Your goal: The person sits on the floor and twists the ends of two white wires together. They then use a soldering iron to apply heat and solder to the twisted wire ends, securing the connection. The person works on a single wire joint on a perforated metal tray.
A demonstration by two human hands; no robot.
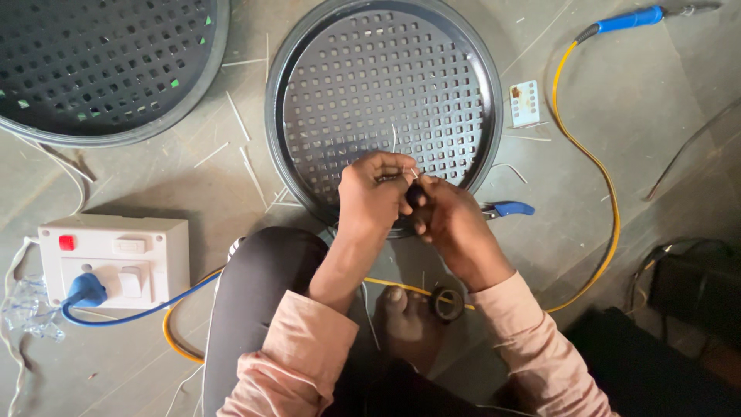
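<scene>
Thin wire barely visible between left hand and right hand

The person wears a top with long sleeves in a soft peach-pink colour. The cloth has small folds near the cuffs, which end at the wrists in the lower middle of the frame. The left hand and the right hand are bare. Tight black trousers cover the leg at lower left. One foot at the bottom is bare.
</scene>
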